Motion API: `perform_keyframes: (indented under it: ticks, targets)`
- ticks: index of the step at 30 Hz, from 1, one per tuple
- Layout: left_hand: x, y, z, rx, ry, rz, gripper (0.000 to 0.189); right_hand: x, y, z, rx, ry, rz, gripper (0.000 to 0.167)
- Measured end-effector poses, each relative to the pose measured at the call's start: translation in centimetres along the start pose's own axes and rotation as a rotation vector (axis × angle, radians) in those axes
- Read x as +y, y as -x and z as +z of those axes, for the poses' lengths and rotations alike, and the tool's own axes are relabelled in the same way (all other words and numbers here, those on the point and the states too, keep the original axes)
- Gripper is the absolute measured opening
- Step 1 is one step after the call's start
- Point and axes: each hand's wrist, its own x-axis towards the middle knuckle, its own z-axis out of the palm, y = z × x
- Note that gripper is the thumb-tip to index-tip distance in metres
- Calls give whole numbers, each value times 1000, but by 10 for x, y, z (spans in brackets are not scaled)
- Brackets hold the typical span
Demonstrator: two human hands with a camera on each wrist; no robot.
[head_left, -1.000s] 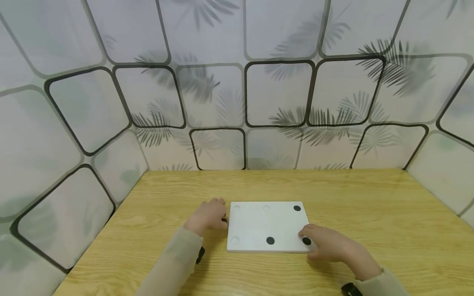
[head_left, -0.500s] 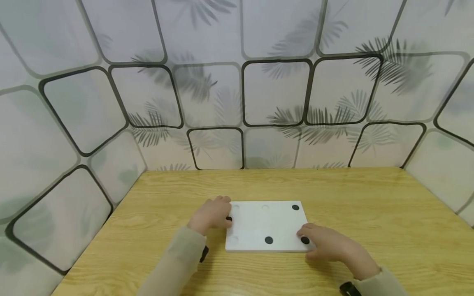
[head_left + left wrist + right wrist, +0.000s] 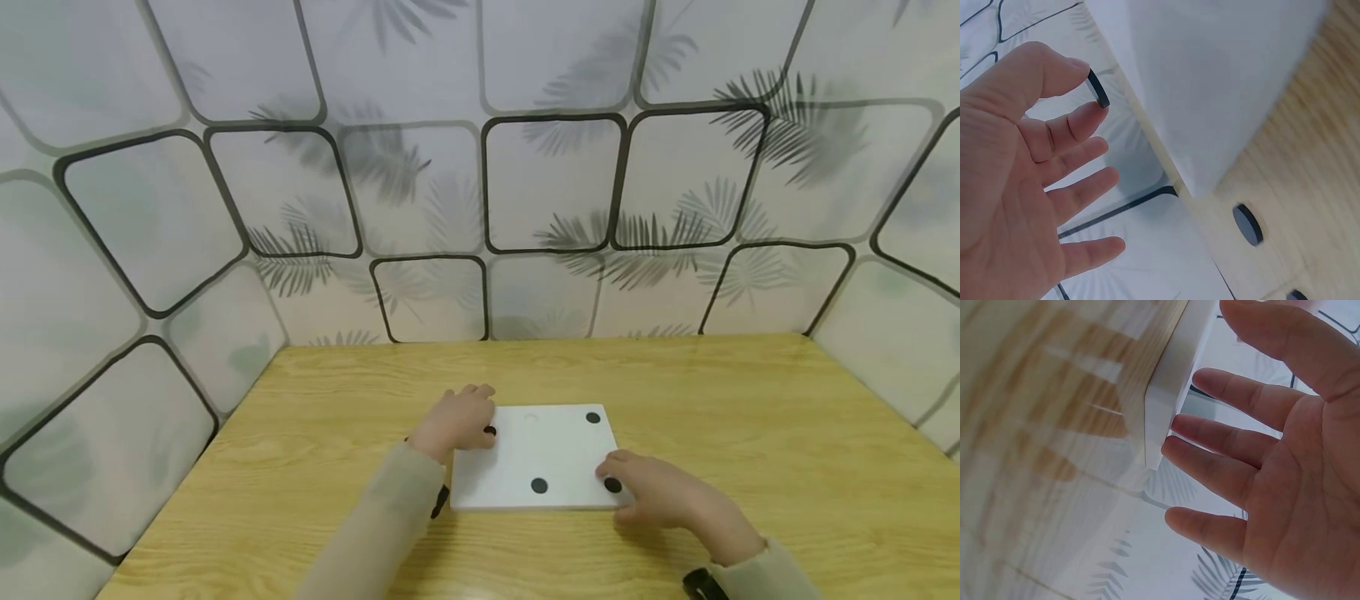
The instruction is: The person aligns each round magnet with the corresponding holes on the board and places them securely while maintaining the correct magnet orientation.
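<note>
Although 1 second ago it was just left of the board (image 3: 502,475), the left hand (image 3: 457,423) now reaches over that board's far-left corner, pinching a black disc between thumb and index finger. Judging by this, the work has come to that corner and the disc is not yet let go. To its right, the board lies flat on the tabletop (image 3: 360,383), with a faint ring (image 3: 531,417) along its far edge and 3 other discs (image 3: 539,486) on it. Farthest right, the right hand (image 3: 663,493) rests at the near-right corner, just beside 1 of them, in the same place as 1 second ago.

From the left wrist, the held disc (image 3: 1099,90) shows edge-on and its pinch is plain, which the head view mostly hides. From the right wrist, fingers are extended, gripping nothing, and 2 fingertips (image 3: 1179,423) seem to touch the board's side.
</note>
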Motion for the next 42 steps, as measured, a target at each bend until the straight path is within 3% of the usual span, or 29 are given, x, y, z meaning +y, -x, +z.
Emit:
perform_keyframes:
  ticks: [12, 30, 34, 42]
  targets:
    - [22, -26, -2, -12, -11, 33, 27, -1, 0, -1, 19, 31, -11, 43]
    - [39, -44, -4, -48, -21, 4, 21, -3, 0, -1, 4, 20, 34, 42]
    - [41, -49, -3, -53, -46, -7, 12, -3, 0, -1, -4, 15, 47, 42]
    - [40, -62, 5, -40, -104, -17, 26, -3, -1, -1, -10, 20, 54, 42]
